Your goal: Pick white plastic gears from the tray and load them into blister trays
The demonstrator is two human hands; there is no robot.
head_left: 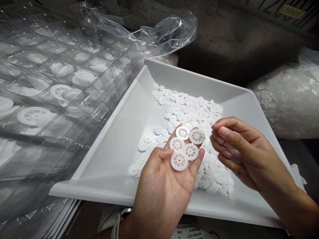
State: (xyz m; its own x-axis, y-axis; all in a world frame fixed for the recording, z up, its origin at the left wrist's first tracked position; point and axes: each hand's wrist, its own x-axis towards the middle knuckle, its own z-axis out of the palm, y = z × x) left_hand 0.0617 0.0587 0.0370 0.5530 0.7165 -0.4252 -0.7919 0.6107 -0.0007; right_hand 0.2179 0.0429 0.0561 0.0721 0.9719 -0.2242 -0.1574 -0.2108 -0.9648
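My left hand (165,186) is turned palm up over the near side of a pale grey tray (107,154). Several small white spoked plastic wheels (179,160) lie flat on its fingers, the thumb pressing at their edge. To the right, my right hand (239,149) is closed, thumb against the curled fingers. A white plastic piece (236,155) shows partly inside it; the fingers hide the rest, so its full shape cannot be seen. Beneath both hands a loose heap of similar white wheels (189,111) spreads across the tray.
At left, clear plastic trays (97,94) with rounded pockets hold white wheels and discs. Crumpled clear film (169,31) lies behind the grey tray. A full clear bag of white parts (289,99) stands at the right, close to the tray's rim.
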